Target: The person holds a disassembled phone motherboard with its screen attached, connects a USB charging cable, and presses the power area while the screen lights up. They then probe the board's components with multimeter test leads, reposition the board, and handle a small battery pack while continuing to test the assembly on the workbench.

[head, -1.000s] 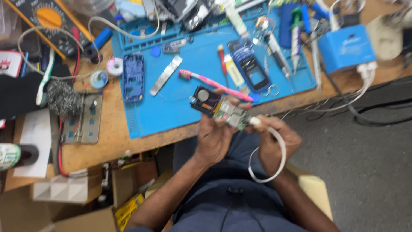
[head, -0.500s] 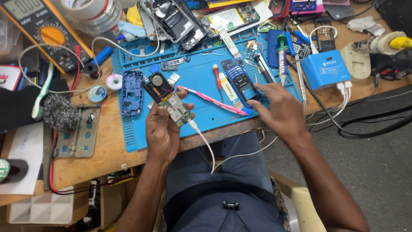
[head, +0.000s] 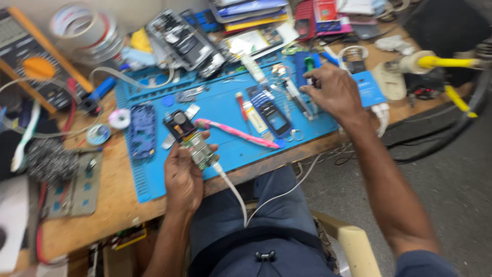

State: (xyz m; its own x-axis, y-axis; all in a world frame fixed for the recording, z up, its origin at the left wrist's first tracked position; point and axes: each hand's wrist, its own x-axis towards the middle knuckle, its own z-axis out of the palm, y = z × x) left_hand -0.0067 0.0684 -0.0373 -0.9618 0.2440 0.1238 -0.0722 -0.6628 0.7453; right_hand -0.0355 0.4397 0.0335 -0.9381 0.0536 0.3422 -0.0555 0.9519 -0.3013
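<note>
left hand [head: 183,177]: fingers wrapped round small circuit board [head: 192,141], centre-left, white cable [head: 233,192] hanging off | right hand [head: 333,92]: fingers curled on tools, upper right, hold unclear | tip: keep board steady, cable loose | blue box [head: 370,87] right of blue mat [head: 225,128]; tape rolls [head: 84,28] upper left

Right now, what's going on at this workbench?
A person sits at a cluttered wooden bench with a blue work mat on it. Their left hand holds a small opened phone board above the mat, with a white cable plugged into its lower end and trailing down over their lap. Their right hand reaches to the mat's far right side, among small tools beside a blue box. A pink toothbrush and a dismantled phone frame lie on the mat between the hands.
</note>
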